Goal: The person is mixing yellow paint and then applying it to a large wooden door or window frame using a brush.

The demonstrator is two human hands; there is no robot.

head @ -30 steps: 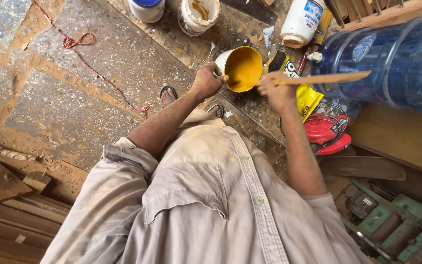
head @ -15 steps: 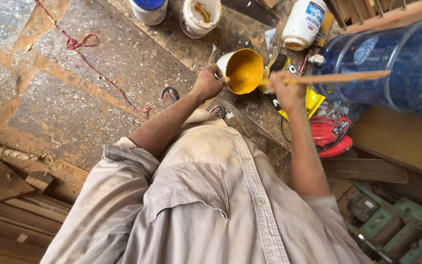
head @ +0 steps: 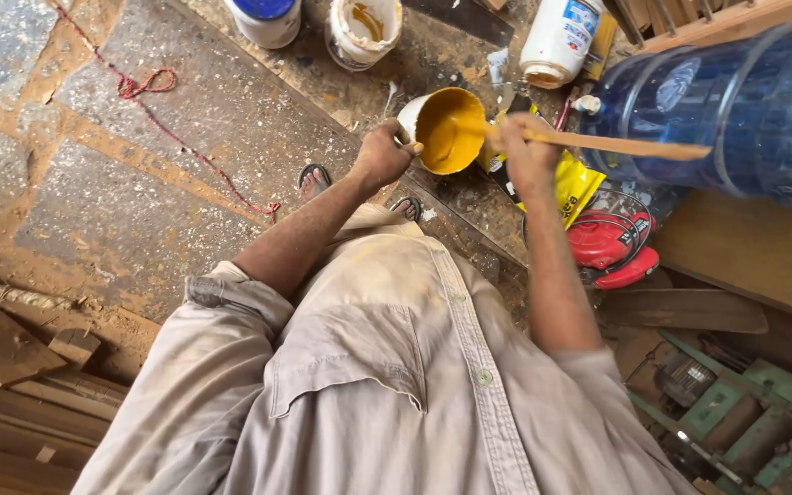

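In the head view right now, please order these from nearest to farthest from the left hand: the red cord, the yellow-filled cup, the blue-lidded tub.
1. Yellow-filled cup: in the left hand itself.
2. Blue-lidded tub: at the picture's top edge, to the hand's left.
3. Red cord: its loop lies farthest left, on the dusty floor.

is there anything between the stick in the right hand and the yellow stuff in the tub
Nothing visible stands in the way. The right hand holds the wooden stick, whose end already reaches into the open tub of yellow paste, which the left hand grips at the rim.
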